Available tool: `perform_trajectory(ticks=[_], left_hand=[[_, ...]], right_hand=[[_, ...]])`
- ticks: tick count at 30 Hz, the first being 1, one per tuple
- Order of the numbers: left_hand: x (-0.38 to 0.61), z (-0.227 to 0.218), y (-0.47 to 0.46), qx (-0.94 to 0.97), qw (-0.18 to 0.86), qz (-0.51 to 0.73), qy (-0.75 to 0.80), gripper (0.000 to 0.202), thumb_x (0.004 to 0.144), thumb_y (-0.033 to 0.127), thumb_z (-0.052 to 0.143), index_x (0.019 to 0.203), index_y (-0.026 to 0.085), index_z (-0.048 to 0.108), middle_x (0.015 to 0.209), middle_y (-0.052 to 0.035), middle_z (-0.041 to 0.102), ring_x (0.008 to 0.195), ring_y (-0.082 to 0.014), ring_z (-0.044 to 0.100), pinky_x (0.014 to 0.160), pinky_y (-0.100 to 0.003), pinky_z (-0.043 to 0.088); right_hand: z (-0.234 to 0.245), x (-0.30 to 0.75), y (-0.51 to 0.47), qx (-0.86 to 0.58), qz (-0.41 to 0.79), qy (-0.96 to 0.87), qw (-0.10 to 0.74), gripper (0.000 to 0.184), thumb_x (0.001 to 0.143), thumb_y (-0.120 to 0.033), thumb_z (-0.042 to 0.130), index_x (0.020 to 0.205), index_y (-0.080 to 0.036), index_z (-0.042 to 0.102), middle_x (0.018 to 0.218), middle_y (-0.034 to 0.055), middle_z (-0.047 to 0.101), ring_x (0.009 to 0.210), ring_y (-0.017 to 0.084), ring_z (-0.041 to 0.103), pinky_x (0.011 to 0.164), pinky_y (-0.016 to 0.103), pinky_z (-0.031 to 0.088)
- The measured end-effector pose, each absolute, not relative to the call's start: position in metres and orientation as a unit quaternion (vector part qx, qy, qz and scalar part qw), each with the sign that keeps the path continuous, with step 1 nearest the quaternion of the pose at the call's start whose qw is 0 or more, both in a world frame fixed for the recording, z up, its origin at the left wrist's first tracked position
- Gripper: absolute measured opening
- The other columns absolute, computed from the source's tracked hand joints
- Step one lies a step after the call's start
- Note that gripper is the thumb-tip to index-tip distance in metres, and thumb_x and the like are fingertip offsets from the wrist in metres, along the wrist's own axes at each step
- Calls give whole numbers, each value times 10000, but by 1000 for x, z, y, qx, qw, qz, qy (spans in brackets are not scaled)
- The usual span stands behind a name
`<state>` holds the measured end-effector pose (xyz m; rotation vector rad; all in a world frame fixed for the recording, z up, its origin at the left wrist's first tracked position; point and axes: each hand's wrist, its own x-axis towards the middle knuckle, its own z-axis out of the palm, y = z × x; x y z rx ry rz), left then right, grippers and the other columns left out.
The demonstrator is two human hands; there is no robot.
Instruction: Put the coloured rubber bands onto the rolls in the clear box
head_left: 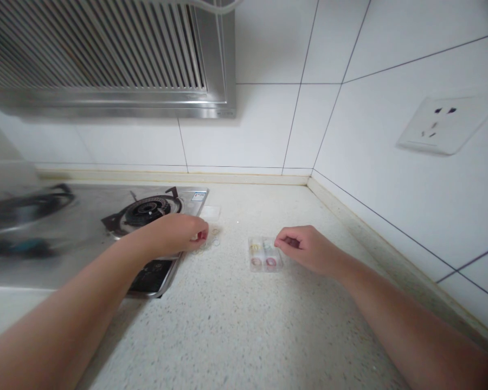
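Note:
A small clear plastic box [265, 268] with compartments lies on the speckled countertop. Inside it are a yellow ring [255, 248] at the back left, a pale brownish ring [256, 262] at the front left and a reddish ring [271, 262] at the front right. My right hand [307, 248] is closed in a pinch at the box's right back edge; what its fingertips hold, if anything, is too small to make out. Curled over several loose pale rings [216, 241] beside the stove, my left hand [189, 233] is closed, its fingertips partly hidden.
Behind the loose rings lies a clear flat plastic piece [210, 213]. A steel gas stove [85, 227] with black burner supports [148, 211] fills the left. Above it hangs a range hood [146, 105]. Tiled walls meet at the back right, with a socket [439, 125].

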<state>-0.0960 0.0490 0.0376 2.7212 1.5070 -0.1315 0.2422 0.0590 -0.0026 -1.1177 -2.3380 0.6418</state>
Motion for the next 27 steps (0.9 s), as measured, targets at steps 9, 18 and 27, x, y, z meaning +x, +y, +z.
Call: perform_trajectory(ticks=[9, 18, 27], left_hand=[[-57, 37, 24, 899, 124, 88, 411, 136, 875, 255, 517, 910, 200, 636, 752, -2, 643, 647, -126, 557, 608, -237, 357], [-11, 4, 11, 753, 365, 324, 441, 122, 875, 284, 551, 858, 167, 584, 743, -4, 599, 669, -115, 507, 602, -226, 387], [4, 4, 4, 679, 389, 435, 445, 139, 863, 307, 597, 854, 168, 599, 789, -39, 632, 739, -146, 565, 663, -266, 434]], right_hand=[[-2, 239, 57, -395, 232, -855, 245, 244, 914, -326, 523, 802, -157, 660, 636, -2, 581, 579, 103, 499, 552, 234, 336], [2, 226, 44, -365, 257, -853, 269, 208, 910, -300, 534, 812, -163, 655, 636, -12, 594, 561, 85, 494, 536, 214, 338], [8, 211, 26, -340, 331, -819, 323, 212, 916, -316, 533, 840, -164, 660, 678, 6, 616, 569, 91, 488, 518, 215, 360]])
